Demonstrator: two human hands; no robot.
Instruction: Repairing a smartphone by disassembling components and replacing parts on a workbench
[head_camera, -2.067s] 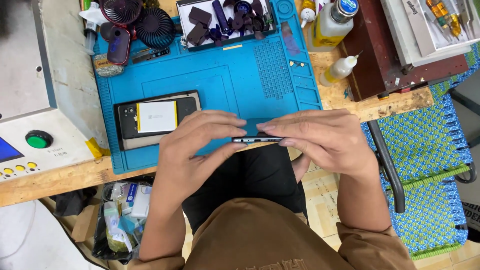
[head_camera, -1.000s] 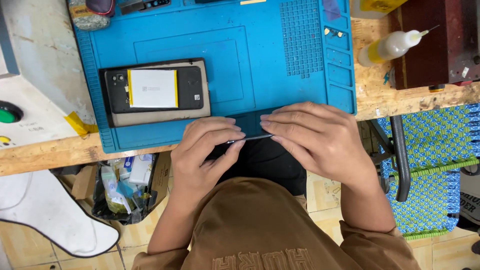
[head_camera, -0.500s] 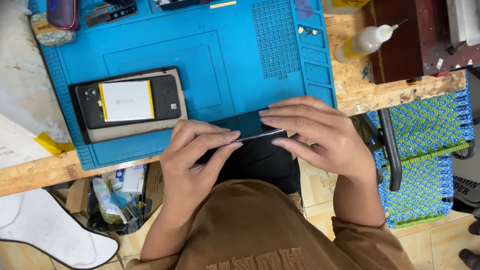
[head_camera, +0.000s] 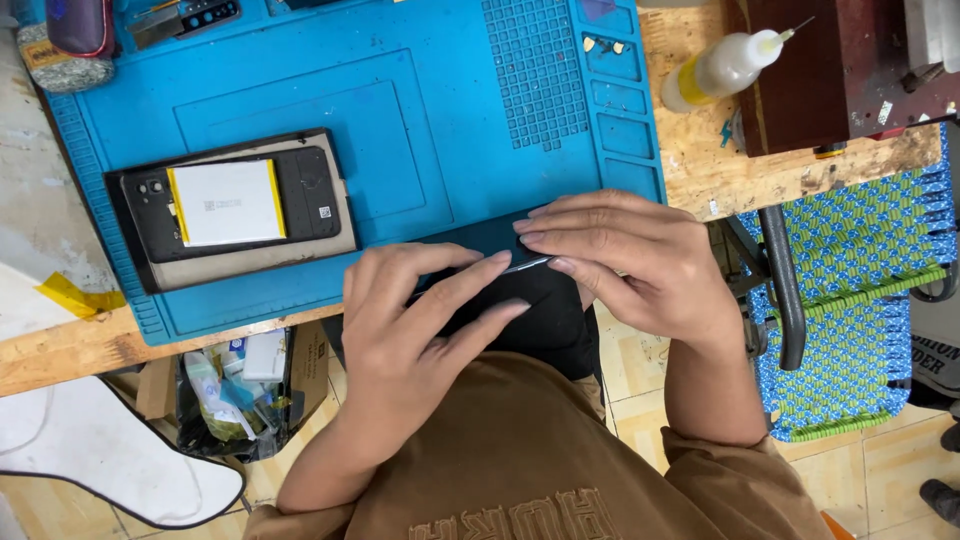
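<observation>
Both my hands hold a thin dark flat panel (head_camera: 515, 262) edge-on, just off the near edge of the blue work mat (head_camera: 420, 110). My left hand (head_camera: 420, 320) grips its left part with fingers stretched along it. My right hand (head_camera: 620, 260) pinches its right end from above. Most of the panel is hidden under my fingers. An opened phone (head_camera: 240, 205) with a white battery lies face down on the mat, to the left of my hands.
A squeeze bottle (head_camera: 725, 68) with a needle tip lies on the wooden bench at the right. Small tools sit at the mat's far left corner. A bin of scraps (head_camera: 235, 385) stands under the bench. A woven blue-green chair (head_camera: 850, 300) is at my right.
The view has shifted downward and to the right across the bench. My hands stay together on the thin panel, and my left fingers have spread further along it.
</observation>
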